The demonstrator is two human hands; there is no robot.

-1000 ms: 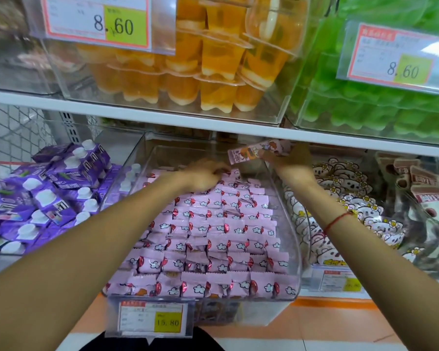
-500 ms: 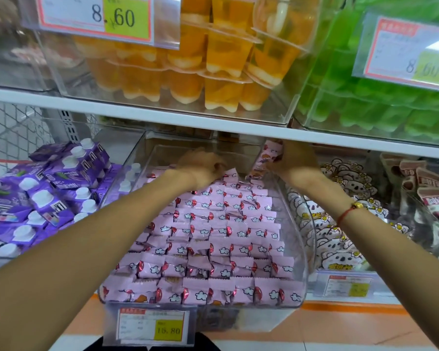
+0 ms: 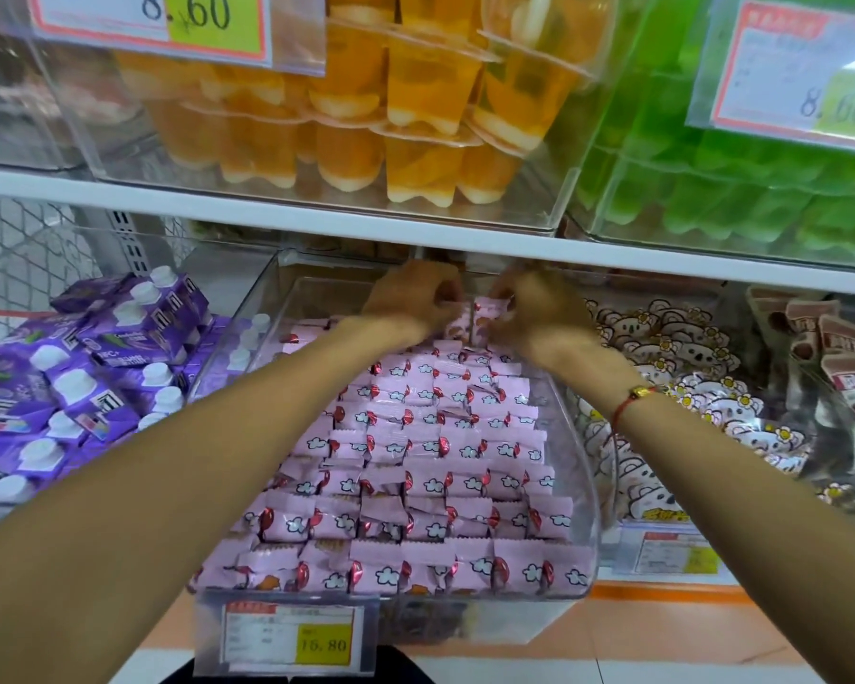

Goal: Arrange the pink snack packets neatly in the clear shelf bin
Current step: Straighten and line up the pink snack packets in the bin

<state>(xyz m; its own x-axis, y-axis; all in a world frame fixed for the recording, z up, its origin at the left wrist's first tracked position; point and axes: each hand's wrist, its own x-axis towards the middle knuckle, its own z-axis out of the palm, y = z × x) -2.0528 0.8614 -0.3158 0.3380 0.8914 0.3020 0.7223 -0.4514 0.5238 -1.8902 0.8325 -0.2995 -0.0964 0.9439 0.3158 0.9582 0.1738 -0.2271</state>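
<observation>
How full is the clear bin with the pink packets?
Nearly full. Rows of pink packets cover the clear bin from the front wall to the back, where both hands work; no bare floor shows.

Pink packets (image 3: pixel 418 478) with white clouds — purple cartons (image 3: pixel 95 367), orange cups (image 3: pixel 415 106).

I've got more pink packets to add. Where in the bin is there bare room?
Only at the back: a bare strip along the bin's left wall behind the packets, beside the left hand. The front and middle rows are packed. The right hand blocks the back right.
</observation>
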